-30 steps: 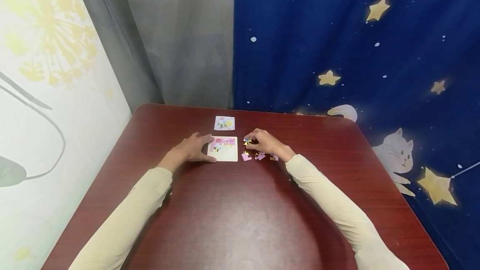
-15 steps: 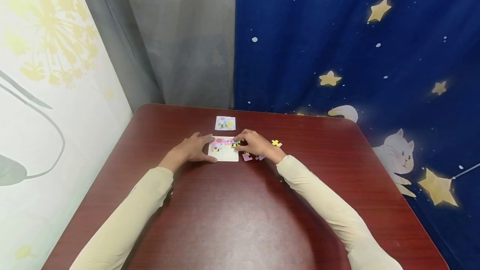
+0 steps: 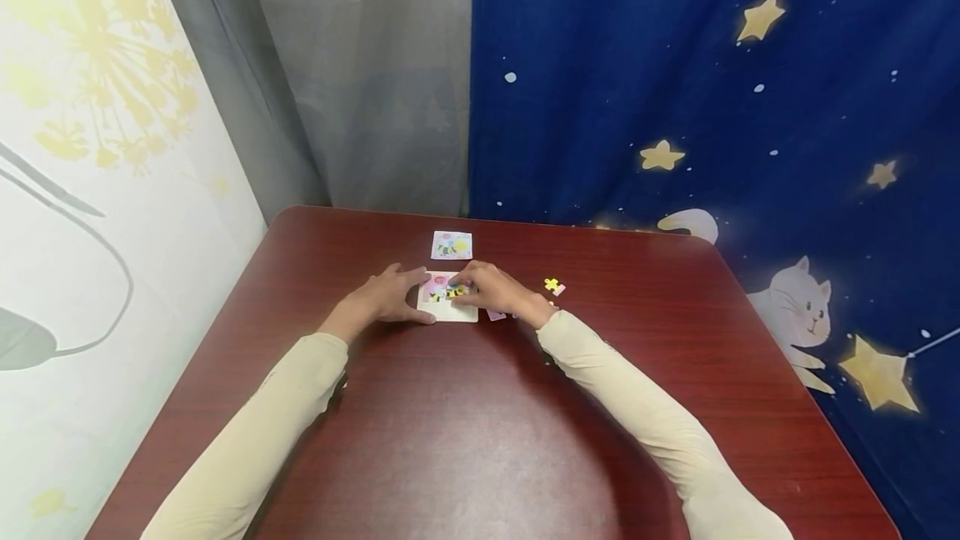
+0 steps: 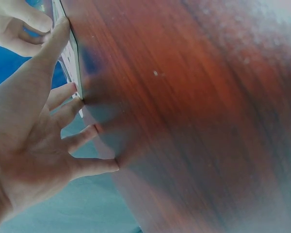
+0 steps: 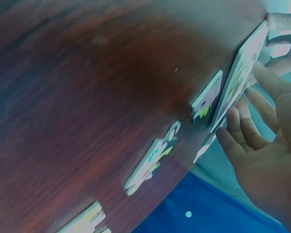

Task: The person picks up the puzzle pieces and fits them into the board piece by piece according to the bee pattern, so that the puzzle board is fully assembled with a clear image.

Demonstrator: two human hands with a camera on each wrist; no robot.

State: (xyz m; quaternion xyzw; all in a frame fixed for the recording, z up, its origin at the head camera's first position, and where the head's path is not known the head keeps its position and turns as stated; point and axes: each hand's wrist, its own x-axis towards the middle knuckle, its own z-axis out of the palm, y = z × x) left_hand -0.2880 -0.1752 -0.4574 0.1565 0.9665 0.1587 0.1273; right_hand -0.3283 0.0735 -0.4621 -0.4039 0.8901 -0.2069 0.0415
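A white-framed jigsaw tray (image 3: 457, 315) lies on the table, partly filled with pink and bee-patterned pieces. My left hand (image 3: 384, 297) holds it by its left side, thumb at the near corner and index finger at the far one. The left wrist view has the remaining fingers of this hand spread toward the tabletop. Over the tray, my right hand (image 3: 491, 288) pinches a yellow and black puzzle piece (image 3: 454, 292) between thumb and fingers. In the right wrist view, the fingertips are close over the tray's surface, and the palm hides much of the far side.
Right of the tray lie loose puzzle pieces, among them a yellow one (image 3: 553, 285) and a pink one (image 3: 496, 315) partly under the right hand. Behind the tray is a bee picture card (image 3: 452, 246). Curtains (image 3: 375, 90) hang past the red-brown table's (image 3: 442, 423) far edge.
My right hand has carried the puzzle piece leftward from beside the tray to above it, uncovering a yellow piece at the right. The left hand stays at the tray's left side.
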